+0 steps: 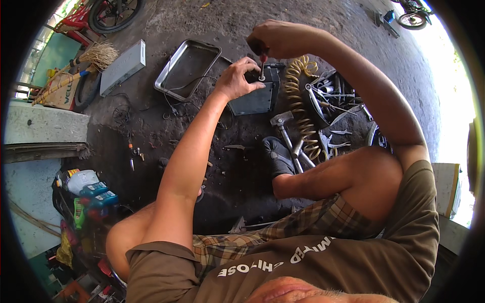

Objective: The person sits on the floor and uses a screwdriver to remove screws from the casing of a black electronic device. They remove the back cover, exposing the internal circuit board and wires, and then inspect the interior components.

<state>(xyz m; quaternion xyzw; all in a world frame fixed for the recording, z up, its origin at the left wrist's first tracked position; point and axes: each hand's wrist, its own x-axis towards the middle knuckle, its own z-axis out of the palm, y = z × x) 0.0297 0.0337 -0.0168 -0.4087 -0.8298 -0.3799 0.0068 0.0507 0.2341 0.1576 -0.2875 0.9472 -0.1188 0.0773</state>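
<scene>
On the oily dark workshop floor (151, 126), my left hand (236, 78) pins the black rectangular battery box (257, 96) while my right hand (275, 38) grips the red-handled screwdriver (262, 63), whose tip may slip off the terminal.

Bare floor (151, 126) left of black box (257, 98); coiled hose (298, 101), hammer (283, 123), tool pile (331, 98) crowd right.

A dark, oil-stained concrete floor (237, 182) fills the scene. Bright daylight floods in along its far right edge. At its left edge stand a low concrete ledge (45, 126) and a greenish wall (53, 55).
</scene>
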